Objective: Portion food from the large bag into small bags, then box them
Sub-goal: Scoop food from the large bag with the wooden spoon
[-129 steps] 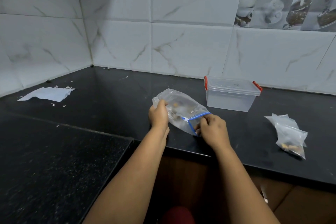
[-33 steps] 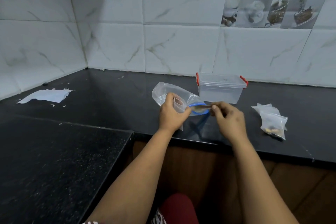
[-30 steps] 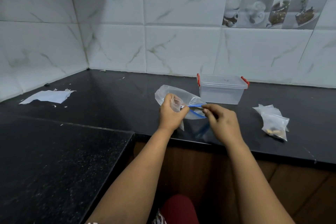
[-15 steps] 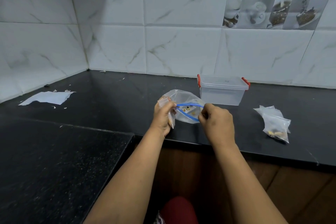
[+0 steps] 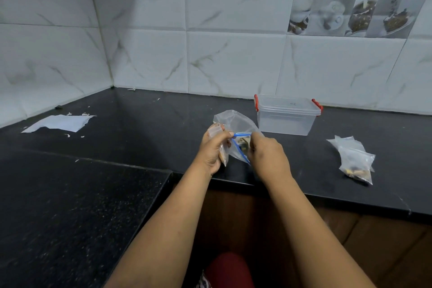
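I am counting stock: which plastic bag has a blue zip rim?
The large bag held in both hands; the small bags lying at right have none.

Large bag (image 5: 236, 124) is up off the surface (image 5: 140, 128) now; a few seconds back it lay there, zip shut. Blue zip mouth (image 5: 240, 145) now pulled open toward the camera, food visible inside. Left hand (image 5: 214, 147) moved from the bag's far end to the mouth's left edge and also holds a small bag (image 5: 216, 131). Right hand (image 5: 266, 154) pinches the right edge.
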